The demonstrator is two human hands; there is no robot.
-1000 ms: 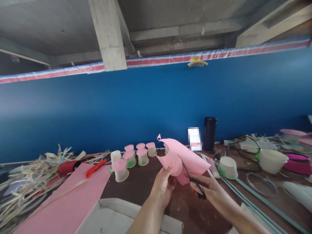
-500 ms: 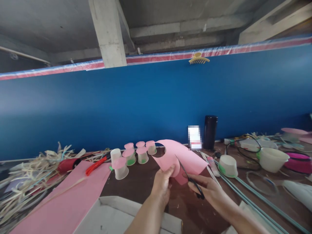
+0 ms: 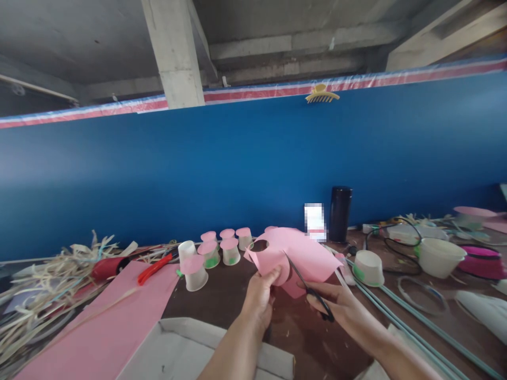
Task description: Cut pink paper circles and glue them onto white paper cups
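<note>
My left hand (image 3: 259,295) pinches a sheet of pink paper (image 3: 307,250) near a rounded, partly cut piece, thumb on top. Curved cut edges and a round opening show along the sheet's left side. In my right hand (image 3: 335,303) is a pair of scissors with black handles (image 3: 322,305); its fingers are wrapped round the handles. The blades lie against the pink paper, just right of my left thumb. Beyond my hands, to the left, stand several upturned paper cups (image 3: 229,252) topped with pink paper discs.
A larger pink sheet (image 3: 106,322) and a red-handled tool (image 3: 152,270) lie left, beside a heap of pale strips (image 3: 43,301). A cardboard box (image 3: 190,343) sits in front. To the right are a black bottle (image 3: 340,214), white cups (image 3: 368,268), thin tubes (image 3: 420,327) and a magenta bowl (image 3: 483,264).
The pink sheet has shifted and flattened, its upper left part now curling differently round the opening. The scissors stay at the paper, with my right hand moved very slightly.
</note>
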